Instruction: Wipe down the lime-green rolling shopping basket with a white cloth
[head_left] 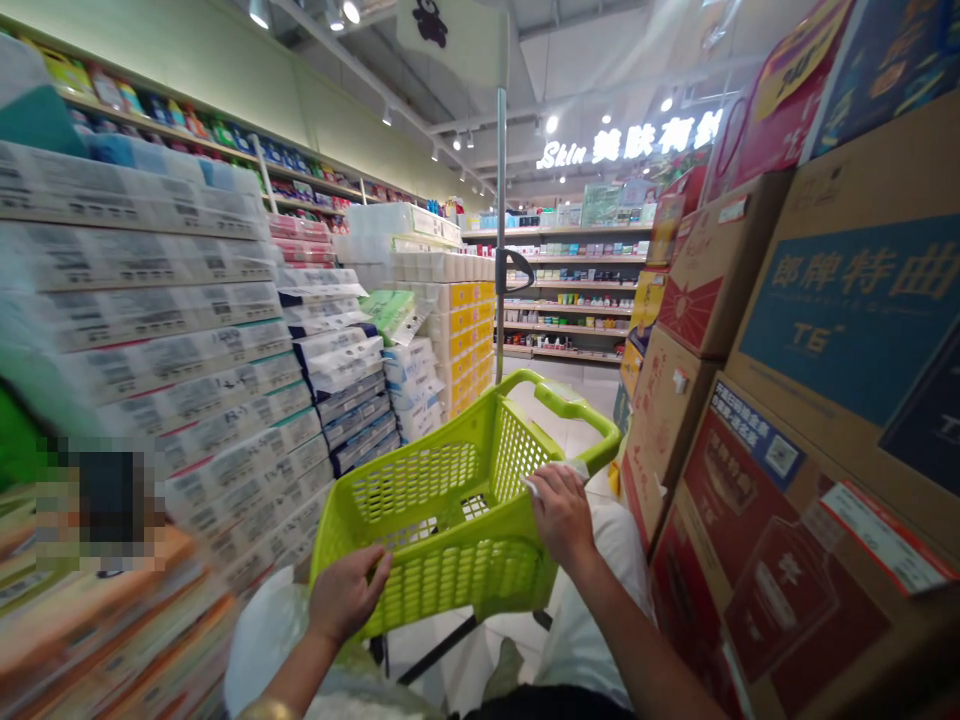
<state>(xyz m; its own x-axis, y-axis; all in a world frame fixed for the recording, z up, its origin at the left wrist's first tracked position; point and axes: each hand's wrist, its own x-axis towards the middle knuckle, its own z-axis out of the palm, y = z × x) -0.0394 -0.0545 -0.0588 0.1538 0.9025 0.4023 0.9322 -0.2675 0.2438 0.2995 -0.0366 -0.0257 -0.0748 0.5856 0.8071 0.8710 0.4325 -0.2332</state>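
Observation:
A lime-green plastic shopping cart (465, 580) stands right in front of me, its perforated basket holding nothing that I can make out. My left hand (349, 595) is closed at the near rim on the left, fingers curled over the edge and partly hidden. Farther right, my right hand (559, 508) presses a thin white wipe (578, 466) against the rim close to the cart's handle (570, 402); bits of the wipe stick out from under the fingers. A metal pole (501, 200) rises behind the basket, with a pale flag (457, 40) at its top.
Tall stacks of wrapped tissue packs (172, 300) line the left side. Cardboard cartons (697, 400) are piled close on the right. Yellow-and-white packs (471, 345) stand beyond the cart, with stocked shelves (570, 285) at the back. A white bag (262, 640) lies near my left forearm.

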